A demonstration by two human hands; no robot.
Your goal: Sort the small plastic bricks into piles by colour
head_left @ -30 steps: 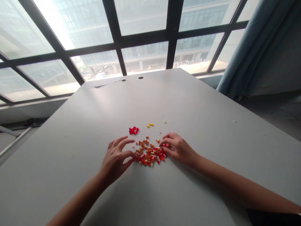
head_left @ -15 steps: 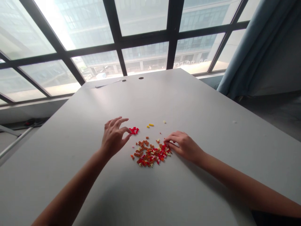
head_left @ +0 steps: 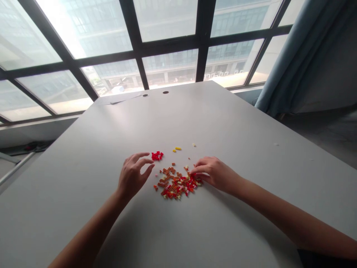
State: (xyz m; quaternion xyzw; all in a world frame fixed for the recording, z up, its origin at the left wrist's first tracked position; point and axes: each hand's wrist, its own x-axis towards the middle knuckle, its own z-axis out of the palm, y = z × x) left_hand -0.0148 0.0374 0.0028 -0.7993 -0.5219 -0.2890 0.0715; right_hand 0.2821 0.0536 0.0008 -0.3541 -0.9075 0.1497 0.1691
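– Dark-framed windows [head_left: 169, 45] fill the far side, a blue curtain [head_left: 298, 56] hangs on the right, and out front stretches a pale table [head_left: 228, 126] with two round holes [head_left: 165, 92] near its far edge.

– And the toy bricks?

– Main action right here! One mixed pile [head_left: 178, 184], brown, red, pink and cream, lies scattered on the tabletop between the hands. Just beyond its left side sits a small red heap [head_left: 157, 156].

– What about the left hand [head_left: 136, 171]?

– Spread, fingers curved, thumb well apart from the forefinger, nothing visible in the gap. It's just beside that red heap!

– Right hand [head_left: 208, 170]?

– Over on the mixed pile's right side, fingers bent down at the pieces. Whether they're pinching one, I can't tell.

– Any strays?

– Two yellow bricks [head_left: 177, 149] beyond the pile, and a cream piece [head_left: 194, 144] off to their right!
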